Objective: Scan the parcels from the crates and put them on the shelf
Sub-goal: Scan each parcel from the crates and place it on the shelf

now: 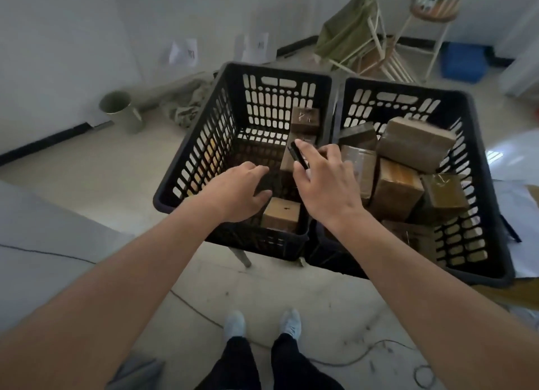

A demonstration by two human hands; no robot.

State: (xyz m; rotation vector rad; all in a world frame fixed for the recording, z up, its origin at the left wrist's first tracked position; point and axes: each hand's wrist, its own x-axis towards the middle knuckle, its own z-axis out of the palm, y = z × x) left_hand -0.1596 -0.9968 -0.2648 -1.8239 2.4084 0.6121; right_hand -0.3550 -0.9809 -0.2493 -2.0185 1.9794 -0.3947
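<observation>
Crates, 2, black, side by side: left crate (204, 144) holds few brown parcels, right crate (481, 185) many. Left hand (239, 191) curled over near parcel (281, 214), grip unclear. Right hand (323, 182) pinches black scanner (297, 156). Labels on far wall papers (183, 52) unreadable.

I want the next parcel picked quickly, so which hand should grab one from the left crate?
Left. The left hand is empty over the left crate; the right hand holds the scanner.
</observation>
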